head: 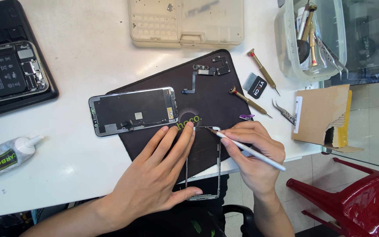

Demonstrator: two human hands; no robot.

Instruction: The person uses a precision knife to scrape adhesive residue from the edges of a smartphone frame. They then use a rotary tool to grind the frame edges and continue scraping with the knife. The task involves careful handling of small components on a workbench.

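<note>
My left hand [159,171] lies flat, fingers spread, on a thin dark phone frame bezel [218,162] resting on a dark mat [211,96] at the table's near edge. My right hand [255,153] grips a slim white stylus-like tool [259,156], its tip touching the bezel's top right corner. A phone screen panel [132,110] lies face down just left of the mat's middle, beyond my left fingers.
An opened phone body [9,72] sits on a black tray at far left. A glue tube [5,158], two screwdrivers [263,70], tweezers [284,112], small flex parts [202,70], a beige parts case [185,22], a clear tool bin [312,35], a cardboard box [321,116] and a red chair [356,202] surround them.
</note>
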